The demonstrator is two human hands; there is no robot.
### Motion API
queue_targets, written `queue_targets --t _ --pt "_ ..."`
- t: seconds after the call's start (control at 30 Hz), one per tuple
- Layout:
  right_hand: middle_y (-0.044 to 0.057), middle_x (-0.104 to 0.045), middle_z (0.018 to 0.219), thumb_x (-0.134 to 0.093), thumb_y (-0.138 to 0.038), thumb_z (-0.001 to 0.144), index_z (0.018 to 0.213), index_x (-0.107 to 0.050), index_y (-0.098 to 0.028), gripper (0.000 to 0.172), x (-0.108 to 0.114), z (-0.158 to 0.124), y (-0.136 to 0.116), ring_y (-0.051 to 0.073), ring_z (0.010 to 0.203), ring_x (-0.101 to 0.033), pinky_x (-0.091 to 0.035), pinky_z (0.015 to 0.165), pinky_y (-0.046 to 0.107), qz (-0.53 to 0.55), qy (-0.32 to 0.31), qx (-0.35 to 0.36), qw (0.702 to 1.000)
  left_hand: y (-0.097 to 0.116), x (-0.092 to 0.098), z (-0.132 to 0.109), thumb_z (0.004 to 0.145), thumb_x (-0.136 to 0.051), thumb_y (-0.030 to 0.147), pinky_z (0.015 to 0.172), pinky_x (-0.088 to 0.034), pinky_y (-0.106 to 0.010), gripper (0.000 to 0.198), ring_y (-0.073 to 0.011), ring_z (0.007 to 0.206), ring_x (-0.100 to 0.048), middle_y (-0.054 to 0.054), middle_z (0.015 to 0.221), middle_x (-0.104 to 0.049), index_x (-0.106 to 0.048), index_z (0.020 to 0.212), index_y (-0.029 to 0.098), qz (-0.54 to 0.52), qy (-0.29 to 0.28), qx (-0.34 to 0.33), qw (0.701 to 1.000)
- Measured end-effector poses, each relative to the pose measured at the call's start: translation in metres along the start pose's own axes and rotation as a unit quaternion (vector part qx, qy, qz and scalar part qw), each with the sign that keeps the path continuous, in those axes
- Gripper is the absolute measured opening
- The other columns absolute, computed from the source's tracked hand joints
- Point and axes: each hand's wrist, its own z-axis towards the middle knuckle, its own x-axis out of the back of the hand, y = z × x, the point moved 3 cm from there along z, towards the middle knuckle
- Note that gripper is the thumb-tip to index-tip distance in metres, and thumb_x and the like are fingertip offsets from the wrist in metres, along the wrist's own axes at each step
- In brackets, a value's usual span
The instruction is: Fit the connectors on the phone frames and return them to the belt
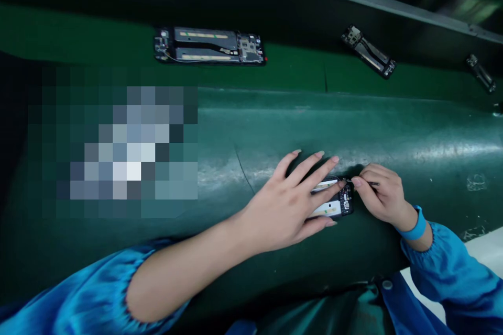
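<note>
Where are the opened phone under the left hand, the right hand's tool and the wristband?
Opened phone (335,203): head view, on its pale plate.
Thin tool (373,183): head view, on its dark shaft.
Blue wristband (419,224): head view, outer side.

Dim, greenish light is filling the view. Glare is streaking the mat (432,138) beyond the right hand (383,193) and, more weakly, left of the left hand (285,201), which is casting soft shadow. Darkness is deepening far beyond both hands. Coarse mosaic (133,152) is masking a patch farther left; the farthest phone (481,73), right of both hands, is looking soft.
</note>
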Motion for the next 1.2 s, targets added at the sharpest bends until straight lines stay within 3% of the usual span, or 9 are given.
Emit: queue_targets --t 0.2,0.43,0.5,0.63,0.93,1.07,1.13,1.2 --pt "0.005 -0.057 0.063 -0.048 -0.030 0.105 0.069 -0.055 -0.023 0.038 -0.001 -0.003 -0.001 0.019 0.060 -0.053 -0.042 0.062 0.034 -0.032 0.009 -0.025 0.999 -0.001 0.001 0.001 0.094 -0.064 0.054 0.115 -0.028 -0.068 0.055 -0.0434 0.142 -0.042 -0.015 0.159 -0.041 -0.061 0.141 0.025 -0.024 0.003 0.008 1.000" --pt "0.004 -0.062 0.063 -0.050 -0.042 0.103 0.063 -0.060 -0.021 0.047 0.006 0.013 0.010 0.017 0.060 -0.060 -0.046 0.061 0.029 0.026 -0.035 -0.200 0.979 0.001 0.005 0.004 0.088 -0.067 0.052 0.112 -0.030 -0.071 0.050 -0.0450 0.139 -0.044 -0.017 0.135 -0.060 -0.069 0.130 0.024 -0.016 0.027 0.031 0.999" --pt "0.003 -0.062 0.058 -0.054 -0.042 0.100 0.060 -0.063 -0.020 0.046 0.007 0.021 0.014 0.015 0.054 -0.060 -0.046 0.056 0.026 0.094 -0.099 -0.267 0.954 0.002 0.004 0.003 0.088 -0.067 0.051 0.112 -0.030 -0.071 0.050 -0.0447 0.138 -0.044 -0.017 0.130 -0.062 -0.069 0.129 0.024 -0.018 0.028 0.035 0.999" --pt "0.001 -0.059 0.045 -0.060 -0.028 0.093 0.056 -0.065 -0.017 0.039 0.004 0.030 0.012 0.011 0.038 -0.054 -0.042 0.042 0.019 0.169 -0.296 -0.401 0.850 0.003 0.001 0.000 0.093 -0.063 0.050 0.114 -0.031 -0.065 0.045 -0.0406 0.138 -0.045 -0.014 0.136 -0.061 -0.070 0.128 0.023 -0.007 0.038 0.013 0.999" --pt "0.002 -0.063 0.046 -0.055 -0.016 0.094 0.056 -0.066 -0.015 0.039 -0.004 0.037 0.007 0.008 0.036 -0.056 -0.041 0.034 0.011 0.166 -0.329 -0.444 0.817 0.005 0.000 0.000 0.095 -0.061 0.050 0.114 -0.028 -0.062 0.042 -0.0388 0.140 -0.043 -0.015 0.146 -0.056 -0.070 0.126 0.023 -0.007 0.038 -0.011 0.999" --pt "0.005 -0.067 0.051 -0.055 -0.013 0.093 0.054 -0.066 -0.014 0.040 -0.005 0.035 0.009 0.010 0.042 -0.063 -0.043 0.035 0.011 0.161 -0.337 -0.450 0.811 -0.027 0.023 -0.001 0.096 -0.061 0.039 0.103 -0.036 -0.052 0.028 -0.0315 0.120 -0.056 -0.010 0.122 -0.070 -0.075 0.115 0.024 -0.050 -0.004 0.057 0.997" --pt "0.008 -0.069 0.056 -0.059 -0.016 0.093 0.055 -0.068 -0.014 0.039 -0.005 0.033 0.011 0.013 0.048 -0.067 -0.045 0.037 0.012 0.165 -0.331 -0.455 0.810 -0.050 0.037 -0.003 0.093 -0.064 0.035 0.093 -0.040 -0.044 0.020 -0.0263 0.102 -0.060 -0.005 0.100 -0.074 -0.077 0.103 0.025 -0.087 -0.056 0.109 0.989" --pt "0.010 -0.071 0.060 -0.062 -0.018 0.093 0.057 -0.069 -0.014 0.037 -0.006 0.031 0.013 0.015 0.053 -0.070 -0.048 0.038 0.013 0.170 -0.324 -0.461 0.809 -0.066 0.047 -0.005 0.092 -0.065 0.033 0.089 -0.041 -0.040 0.015 -0.0227 0.095 -0.060 -0.002 0.092 -0.075 -0.078 0.095 0.026 -0.143 -0.115 0.118 0.976"
